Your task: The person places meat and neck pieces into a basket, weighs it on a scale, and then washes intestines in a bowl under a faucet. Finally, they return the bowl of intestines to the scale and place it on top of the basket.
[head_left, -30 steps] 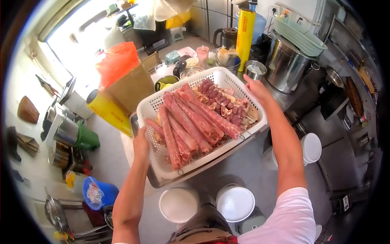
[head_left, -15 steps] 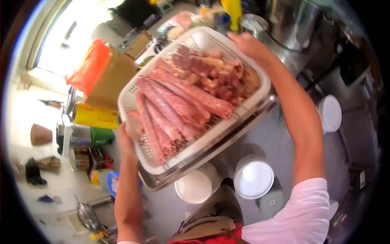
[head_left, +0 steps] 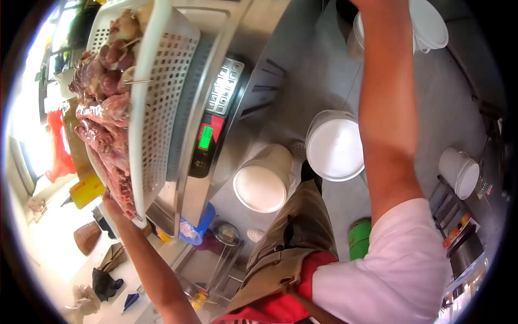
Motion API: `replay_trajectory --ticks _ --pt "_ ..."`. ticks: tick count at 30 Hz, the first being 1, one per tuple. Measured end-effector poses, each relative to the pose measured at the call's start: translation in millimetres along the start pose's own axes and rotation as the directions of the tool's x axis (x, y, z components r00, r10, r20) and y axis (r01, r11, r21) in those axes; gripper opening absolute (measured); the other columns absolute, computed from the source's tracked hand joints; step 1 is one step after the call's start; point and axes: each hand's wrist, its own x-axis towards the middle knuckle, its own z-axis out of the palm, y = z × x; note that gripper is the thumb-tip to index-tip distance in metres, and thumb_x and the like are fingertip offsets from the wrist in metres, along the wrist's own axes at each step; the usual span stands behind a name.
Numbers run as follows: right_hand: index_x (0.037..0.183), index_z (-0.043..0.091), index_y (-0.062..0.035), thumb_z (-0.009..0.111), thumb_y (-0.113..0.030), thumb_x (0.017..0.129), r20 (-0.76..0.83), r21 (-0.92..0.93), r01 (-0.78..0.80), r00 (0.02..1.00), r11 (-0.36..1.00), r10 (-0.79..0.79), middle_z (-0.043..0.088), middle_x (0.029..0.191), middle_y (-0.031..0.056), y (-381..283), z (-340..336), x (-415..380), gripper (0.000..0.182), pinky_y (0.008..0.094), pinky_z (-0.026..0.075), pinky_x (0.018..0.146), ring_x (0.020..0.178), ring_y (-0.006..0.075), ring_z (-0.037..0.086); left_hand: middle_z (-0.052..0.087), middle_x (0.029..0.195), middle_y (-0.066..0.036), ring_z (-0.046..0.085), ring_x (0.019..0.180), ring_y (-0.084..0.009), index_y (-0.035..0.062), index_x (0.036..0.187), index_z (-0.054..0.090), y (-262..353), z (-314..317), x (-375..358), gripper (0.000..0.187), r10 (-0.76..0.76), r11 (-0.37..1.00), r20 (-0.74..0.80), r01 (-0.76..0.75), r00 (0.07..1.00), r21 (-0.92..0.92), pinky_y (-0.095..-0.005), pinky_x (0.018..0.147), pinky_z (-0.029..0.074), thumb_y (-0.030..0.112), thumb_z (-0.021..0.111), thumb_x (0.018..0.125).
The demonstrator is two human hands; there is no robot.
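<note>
- A white perforated basket (head_left: 156, 102) heaped with raw meat skewers (head_left: 105, 116) fills the upper left of the frame, carried above a steel digital scale (head_left: 216, 113) whose green display glows at centre.
- The left hand (head_left: 112, 206), at lower left, touches the basket's near corner from beneath; its fingers are hidden behind the rim, so whether they curl or lie flat cannot be told.
- The right hand is out of frame at the top; only the right forearm (head_left: 386, 119) runs up toward the basket's far end, its hold unseen.
- The basket looks steeply canted in this view; the likely risk is skewers sliding toward the low corner and spilling over the rim.
- With one corner resting on a half-seen hand, a slip there could drop the load onto the scale or floor.
- White lidded buckets (head_left: 334, 148) crowd the floor by the person's legs at centre, a tripping hazard for someone stepping with a loaded basket.
</note>
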Motion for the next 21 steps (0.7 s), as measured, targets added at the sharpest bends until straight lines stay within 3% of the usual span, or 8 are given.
replay_trajectory --ticks 3,4,6,7,11,13,15,21 --pt "0.071 0.048 -0.0122 0.052 -0.022 0.092 -0.266 0.375 -0.084 0.944 0.923 0.194 0.044 0.063 0.0027 46.0 -132.4 -122.3 0.023 0.0313 0.036 0.055 0.059 0.0165 0.045 0.060 0.118 -0.017 0.060 0.104 -0.0305 -0.0054 0.124 0.050 1.4 -56.7 27.1 0.043 -0.018 0.996 0.240 0.040 0.971 -0.086 -0.0417 0.091 0.049 0.023 0.038 0.094" --pt "0.071 0.049 -0.0106 0.049 -0.018 0.093 -0.619 0.302 -0.065 0.746 0.951 0.248 0.045 0.065 0.0021 79.2 -162.6 -172.9 0.023 0.0290 0.038 0.056 0.063 0.0140 0.048 0.062 0.113 -0.017 0.062 0.099 -0.0258 -0.0067 0.118 0.052 2.0 20.0 -13.3 0.038 0.087 0.993 -0.030 -0.089 0.996 -0.071 -0.0333 0.084 0.053 0.019 0.037 0.096" --pt "0.077 0.050 -0.0117 0.046 -0.017 0.097 -0.669 0.392 -0.125 0.641 0.911 0.376 0.049 0.069 -0.0007 165.7 -218.9 -299.5 0.021 0.0257 0.044 0.058 0.060 0.0110 0.047 0.062 0.110 -0.016 0.062 0.096 -0.0240 -0.0064 0.116 0.053 6.8 0.6 1.1 0.036 0.112 0.994 -0.045 -0.111 0.993 0.020 -0.0319 0.082 0.053 0.018 0.037 0.096" --pt "0.075 0.048 -0.0124 0.045 -0.014 0.095 -0.642 -0.024 -0.366 0.719 0.930 0.266 0.049 0.066 0.0016 211.4 -236.7 -364.4 0.021 0.0310 0.042 0.057 0.061 0.0150 0.048 0.062 0.109 -0.015 0.062 0.094 -0.0230 -0.0063 0.115 0.053 7.5 -8.9 6.4 0.035 0.135 0.990 -0.032 -0.133 0.990 0.043 -0.0312 0.081 0.052 0.018 0.037 0.096" --pt "0.072 0.050 -0.0087 0.050 -0.011 0.089 -0.447 0.605 -0.594 0.298 0.531 0.843 0.048 0.065 0.0035 303.9 -139.1 -504.2 0.018 0.0282 0.044 0.057 0.059 0.0170 0.049 0.062 0.103 -0.012 0.062 0.088 -0.0192 -0.0057 0.110 0.054 8.0 -51.1 17.7 0.032 0.202 0.972 0.085 -0.210 0.976 0.108 -0.0284 0.077 0.052 0.017 0.037 0.097" --pt "0.074 0.052 -0.0061 0.053 -0.014 0.090 -0.310 0.387 -0.813 0.330 0.435 0.892 0.049 0.065 0.0045 297.0 -78.1 -537.2 0.018 0.0296 0.043 0.056 0.057 0.0171 0.048 0.063 0.100 -0.011 0.061 0.084 -0.0174 -0.0054 0.108 0.055 5.0 -86.1 17.1 0.030 0.272 0.948 0.177 -0.296 0.946 0.121 -0.0270 0.075 0.051 0.016 0.037 0.097" --pt "0.076 0.055 -0.0034 0.057 -0.016 0.090 -0.235 0.293 -0.875 0.324 0.384 0.916 0.051 0.066 0.0054 265.9 -52.2 -546.2 0.020 0.0309 0.042 0.054 0.054 0.0171 0.047 0.059 0.085 -0.007 0.058 0.075 -0.0164 0.0005 0.102 0.056 -5.4 -30.1 -42.4 0.022 0.262 0.961 -0.298 -0.222 0.918 0.162 -0.0282 0.066 0.049 0.018 0.045 0.094" --pt "0.100 0.061 0.0002 0.058 -0.006 0.087 -0.404 -0.026 -0.840 0.505 0.543 0.762 0.061 0.086 0.0100 143.7 -78.6 -557.0 0.014 0.0332 0.049 0.066 0.073 0.0185 0.058 0.056 0.068 -0.003 0.054 0.055 -0.0162 0.0083 0.079 0.057 -67.8 -74.5 -213.3 0.020 0.146 0.988 -0.089 -0.141 0.985 0.056 -0.0287 0.050 0.047 0.023 0.051 0.091"
